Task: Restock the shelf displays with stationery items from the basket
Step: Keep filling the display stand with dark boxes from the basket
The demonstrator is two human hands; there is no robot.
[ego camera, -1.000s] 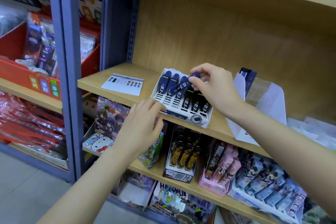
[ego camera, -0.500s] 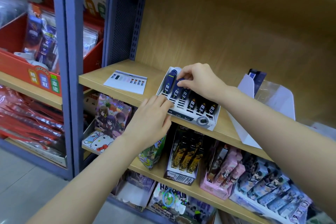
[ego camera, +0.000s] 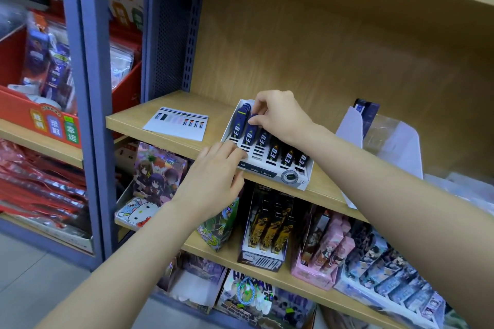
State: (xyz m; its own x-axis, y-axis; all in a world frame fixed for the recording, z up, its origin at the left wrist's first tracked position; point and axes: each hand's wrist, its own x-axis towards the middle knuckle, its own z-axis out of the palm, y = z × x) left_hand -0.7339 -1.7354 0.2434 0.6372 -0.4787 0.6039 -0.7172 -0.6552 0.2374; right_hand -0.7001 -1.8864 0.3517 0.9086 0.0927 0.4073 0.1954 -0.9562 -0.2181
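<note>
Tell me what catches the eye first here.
Two bare arms meet at a white display tray on the wooden shelf: the right hand pinches a dark blue pack in its second slot from the left, the left hand touches its front-left corner. Colourful character boxes crowd the shelf below.

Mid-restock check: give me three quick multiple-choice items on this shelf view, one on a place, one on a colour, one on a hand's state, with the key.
1. Where is the printed card?
A. on the shelf, left of the display tray
B. inside the tray
C. on the floor

2. What colour is the pack that the right hand pinches?
A. red
B. yellow
C. dark blue

3. How is the left hand?
A. gripping a pack
B. fingers straight, resting on the tray's front corner
C. out of view

Key: 1 A, the card lies flat beside the tray; 2 C, dark blue shows below the fingertips; 3 B, it holds nothing.
</note>
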